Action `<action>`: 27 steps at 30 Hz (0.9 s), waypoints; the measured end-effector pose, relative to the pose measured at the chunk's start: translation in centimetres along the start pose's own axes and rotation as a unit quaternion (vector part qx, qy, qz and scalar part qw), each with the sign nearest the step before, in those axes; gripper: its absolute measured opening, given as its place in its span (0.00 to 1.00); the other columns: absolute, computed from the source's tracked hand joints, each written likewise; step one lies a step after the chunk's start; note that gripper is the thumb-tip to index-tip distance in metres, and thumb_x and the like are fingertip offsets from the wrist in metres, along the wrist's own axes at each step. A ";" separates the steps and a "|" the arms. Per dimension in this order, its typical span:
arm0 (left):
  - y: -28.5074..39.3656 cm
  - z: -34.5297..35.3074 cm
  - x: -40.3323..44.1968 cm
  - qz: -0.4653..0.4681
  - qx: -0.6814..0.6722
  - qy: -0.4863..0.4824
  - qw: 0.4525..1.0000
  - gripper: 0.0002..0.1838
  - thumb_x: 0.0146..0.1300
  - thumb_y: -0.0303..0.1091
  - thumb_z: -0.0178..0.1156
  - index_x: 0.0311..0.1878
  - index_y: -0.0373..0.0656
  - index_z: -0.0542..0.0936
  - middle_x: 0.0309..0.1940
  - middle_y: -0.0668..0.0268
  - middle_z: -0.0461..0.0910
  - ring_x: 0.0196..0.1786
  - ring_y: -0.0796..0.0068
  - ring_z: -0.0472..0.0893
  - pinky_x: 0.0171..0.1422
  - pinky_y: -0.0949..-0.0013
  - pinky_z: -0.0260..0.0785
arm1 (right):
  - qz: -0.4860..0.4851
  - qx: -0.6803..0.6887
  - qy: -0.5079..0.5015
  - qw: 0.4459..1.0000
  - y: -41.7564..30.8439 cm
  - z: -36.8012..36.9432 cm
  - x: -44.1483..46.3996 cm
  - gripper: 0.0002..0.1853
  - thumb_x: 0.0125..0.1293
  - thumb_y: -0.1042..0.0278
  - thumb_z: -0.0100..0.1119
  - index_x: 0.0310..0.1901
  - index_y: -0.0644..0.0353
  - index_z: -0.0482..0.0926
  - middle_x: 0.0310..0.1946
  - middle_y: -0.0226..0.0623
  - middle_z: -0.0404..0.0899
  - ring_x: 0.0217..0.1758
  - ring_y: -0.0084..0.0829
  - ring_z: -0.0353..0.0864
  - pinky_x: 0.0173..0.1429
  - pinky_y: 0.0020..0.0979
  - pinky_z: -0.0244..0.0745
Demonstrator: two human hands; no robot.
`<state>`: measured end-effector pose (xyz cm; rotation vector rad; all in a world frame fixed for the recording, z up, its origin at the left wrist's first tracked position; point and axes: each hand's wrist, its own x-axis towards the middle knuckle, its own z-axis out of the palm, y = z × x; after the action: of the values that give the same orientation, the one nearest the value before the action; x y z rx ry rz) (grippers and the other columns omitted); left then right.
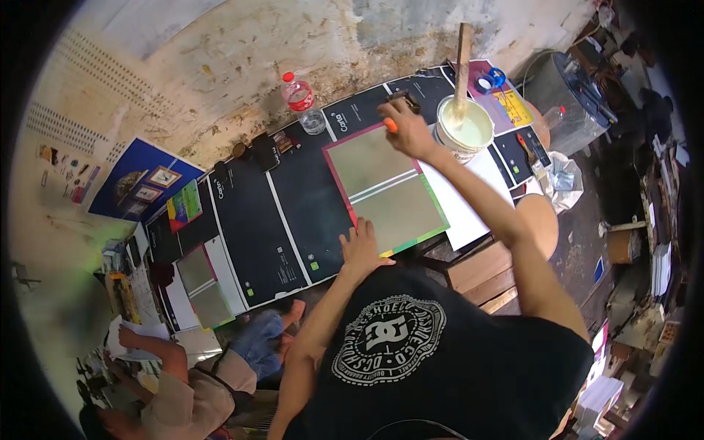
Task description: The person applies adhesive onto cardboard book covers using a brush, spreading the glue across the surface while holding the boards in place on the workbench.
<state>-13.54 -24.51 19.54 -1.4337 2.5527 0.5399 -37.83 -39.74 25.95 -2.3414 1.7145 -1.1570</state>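
Observation:
A coloured sheet bearing two grey board panels (374, 163) lies on the table, with its purple, red and green border showing and two white strips between the panels. My left hand (361, 248) rests flat with fingers spread on its near left edge. At its far edge, my right hand (411, 133) is closed round the orange handle of a brush (403, 101); the dark brush head points away from me. Just right of that hand stands a white bucket (450, 139) of pale, creamy liquid, with a wooden stick (462, 73) upright in it.
White paper (477, 198) lies right of the panels. A plastic bottle (301, 103) stands near the wall. Another orange-handled brush (526, 149) and blue tape (497, 76) are at the right. Leftward, a similar panelled sheet (199, 273) lies near another person (191, 396).

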 end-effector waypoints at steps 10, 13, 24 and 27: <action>-1.9 1.4 -0.6 0.018 -0.102 0.039 0.994 0.59 0.41 0.63 0.76 0.70 0.34 0.63 0.71 0.56 0.60 0.61 0.53 0.71 0.57 0.38 0.64 | 0.392 0.213 0.157 0.881 5.2 1.8 -11.2 0.17 0.58 0.59 0.74 0.37 0.66 0.81 0.31 0.33 0.83 0.31 0.24 0.79 0.36 0.30 0.74; -2.7 2.4 -1.0 0.012 -0.132 0.110 0.985 0.58 0.42 0.62 0.76 0.70 0.35 0.62 0.71 0.57 0.59 0.59 0.51 0.71 0.57 0.38 0.64 | 0.394 0.266 0.153 0.866 -1.8 -1.2 -11.6 0.16 0.60 0.61 0.72 0.38 0.66 0.81 0.33 0.30 0.82 0.31 0.21 0.76 0.37 0.27 0.72; -4.0 3.7 -0.6 0.023 -0.110 0.075 0.991 0.62 0.41 0.67 0.73 0.72 0.36 0.59 0.73 0.58 0.57 0.59 0.47 0.72 0.55 0.37 0.65 | 0.195 -0.050 -0.032 0.979 -7.0 1.3 -16.4 0.09 0.61 0.65 0.64 0.41 0.58 0.82 0.30 0.47 0.81 0.34 0.48 0.83 0.40 0.44 0.78; -4.1 4.4 -0.6 0.030 -0.117 0.089 0.989 0.63 0.41 0.69 0.73 0.72 0.36 0.59 0.74 0.58 0.57 0.60 0.46 0.72 0.55 0.35 0.65 | 0.127 -0.050 -0.130 0.982 -11.1 2.9 -16.5 0.09 0.59 0.68 0.64 0.41 0.56 0.82 0.34 0.46 0.80 0.36 0.49 0.83 0.41 0.47 0.78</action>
<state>-9.89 -24.26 14.71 -1.5479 2.7557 0.7765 -29.23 -22.79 19.50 -2.1274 1.9383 -0.7067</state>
